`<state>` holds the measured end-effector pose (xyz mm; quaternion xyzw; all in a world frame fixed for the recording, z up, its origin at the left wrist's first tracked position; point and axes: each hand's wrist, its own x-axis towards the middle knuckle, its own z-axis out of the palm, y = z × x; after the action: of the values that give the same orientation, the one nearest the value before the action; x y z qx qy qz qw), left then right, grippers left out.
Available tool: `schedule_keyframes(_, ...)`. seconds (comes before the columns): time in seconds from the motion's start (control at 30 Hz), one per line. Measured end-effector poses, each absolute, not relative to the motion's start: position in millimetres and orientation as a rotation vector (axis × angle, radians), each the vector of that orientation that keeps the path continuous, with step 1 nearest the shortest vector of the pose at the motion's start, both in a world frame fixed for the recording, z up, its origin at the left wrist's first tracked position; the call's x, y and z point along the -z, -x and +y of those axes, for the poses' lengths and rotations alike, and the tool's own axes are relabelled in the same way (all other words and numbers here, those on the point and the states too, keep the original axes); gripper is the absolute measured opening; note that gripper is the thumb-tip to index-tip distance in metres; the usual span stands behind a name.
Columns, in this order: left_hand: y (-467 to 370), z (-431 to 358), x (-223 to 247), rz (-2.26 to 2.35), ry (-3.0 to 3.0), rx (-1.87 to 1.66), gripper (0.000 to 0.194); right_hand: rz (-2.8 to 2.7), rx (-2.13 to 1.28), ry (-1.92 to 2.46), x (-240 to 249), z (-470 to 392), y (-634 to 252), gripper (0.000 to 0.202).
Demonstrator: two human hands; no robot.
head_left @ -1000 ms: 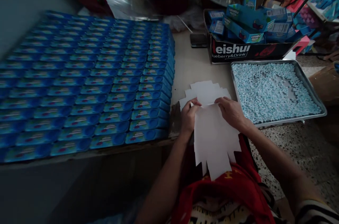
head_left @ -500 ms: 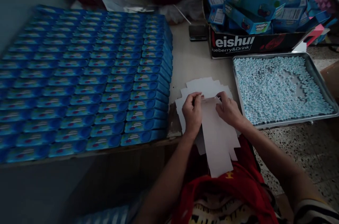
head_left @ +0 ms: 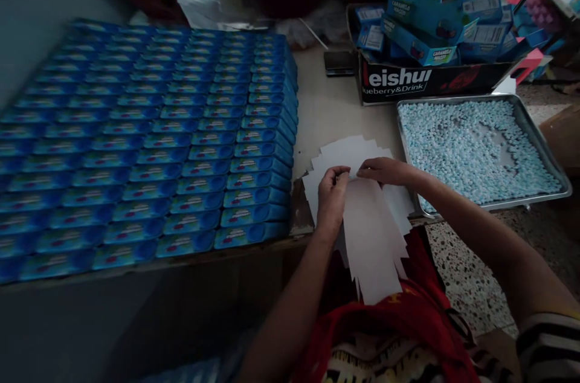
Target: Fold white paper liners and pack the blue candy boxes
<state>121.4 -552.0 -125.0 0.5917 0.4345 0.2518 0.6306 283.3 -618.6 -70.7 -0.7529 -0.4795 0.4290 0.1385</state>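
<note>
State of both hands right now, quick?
Left hand: closed, pinching the white card near its fold.
Right hand: fingertips at the same fold; whether they grip it cannot be told.

The left hand pinches a white cardboard blank overhanging the worktop's front edge; the right hand touches its far end. Rows of blue boxes reach that edge leftward; a metal tray overhangs the right corner.

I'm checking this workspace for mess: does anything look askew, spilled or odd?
No clear spill. Blue boxes in the carton lie jumbled, some above its rim, unlike the neat rows of packs at left. The tray has a bare patch among its pale-blue pieces.
</note>
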Motion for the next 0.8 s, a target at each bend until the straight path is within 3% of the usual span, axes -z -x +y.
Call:
schedule_keyframes(0.17,-124.4,-556.2,126.9,0.979,-1.515,-0.643,0.026,-1.305,-1.182,2.205,76.0,-623.0,-279.9,0.037)
schedule_keyframes(0.33,-128.9,-554.0,130.7,1.047,-1.721,-0.624,0.039,-1.942,-0.823,2.458,68.0,-601.1,-282.6,0.031)
schedule_keyframes(0.5,-132.4,-559.9,137.8,1.057,-1.521,-0.780,0.039,-2.384,-0.596,2.235,76.3,-572.4,-270.8,0.016)
schedule_keyframes(0.8,-111.1,-568.7,145.1,0.916,-1.207,-0.845,0.038,-2.120,-0.696,2.263,111.3,-571.6,-235.9,0.013)
